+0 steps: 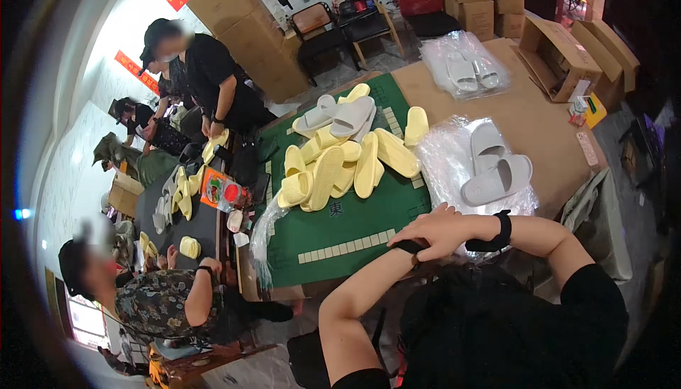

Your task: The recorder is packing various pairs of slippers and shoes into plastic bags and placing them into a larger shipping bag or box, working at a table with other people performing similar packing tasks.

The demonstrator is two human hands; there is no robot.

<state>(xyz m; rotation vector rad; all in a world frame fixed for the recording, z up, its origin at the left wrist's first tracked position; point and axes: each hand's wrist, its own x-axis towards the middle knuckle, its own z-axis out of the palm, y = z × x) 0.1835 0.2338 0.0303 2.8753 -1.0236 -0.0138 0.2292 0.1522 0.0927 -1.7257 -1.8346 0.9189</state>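
Observation:
In front of my body my forearms meet at the table's near edge. My right hand (448, 231) lies across my left wrist, its fingers and thumb wrapped round a black wristband (408, 245) there. A second black band (500, 231) circles my right wrist. Most of my left hand (443, 209) is hidden behind the right; only what seem to be its fingertips show. Just beyond lie two grey slippers (498, 178), one resting across the other, on a stack of clear plastic bags (440, 146). To the left, yellow slippers (328, 176) and several grey ones (352, 116) form a loose pile.
The pile rests on a green mat (287, 236) with a printed tile border. Farther back are more bagged grey slippers (464, 69) and an open cardboard box (557, 59). Co-workers handle slippers at a dark table (147, 215) on the left. A clear plastic bundle (261, 243) hangs over the mat's left edge.

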